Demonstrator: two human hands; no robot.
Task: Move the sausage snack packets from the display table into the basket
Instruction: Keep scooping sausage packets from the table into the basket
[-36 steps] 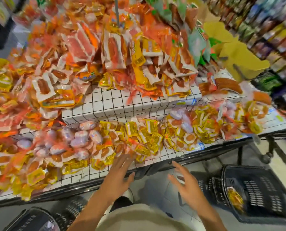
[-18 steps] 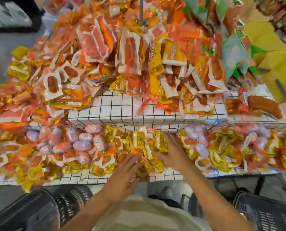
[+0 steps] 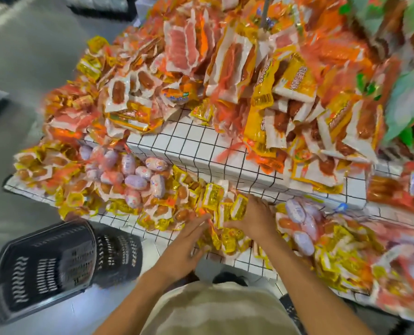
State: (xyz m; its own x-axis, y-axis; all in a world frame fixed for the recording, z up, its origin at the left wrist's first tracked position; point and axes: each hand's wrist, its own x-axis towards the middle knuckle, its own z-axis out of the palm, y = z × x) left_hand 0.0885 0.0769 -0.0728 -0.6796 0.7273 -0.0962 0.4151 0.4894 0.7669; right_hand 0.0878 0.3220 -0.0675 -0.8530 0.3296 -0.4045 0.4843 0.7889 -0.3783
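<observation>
Down at the near edge of the white grid-lined display table (image 3: 196, 143): both hands among small yellow foil sausage snack packets (image 3: 227, 213). Left hand (image 3: 184, 247) with fingers spread and straight, tips touching the packets. Right hand (image 3: 256, 218) palm-down on the same heap, fingers bent over packets; a firm pinch not discernible through the blur. Black perforated plastic basket (image 3: 44, 269) on the floor to the left, well apart from the hands. Purple-and-white oval sausages (image 3: 136, 182) heaped just beside the yellow packets.
</observation>
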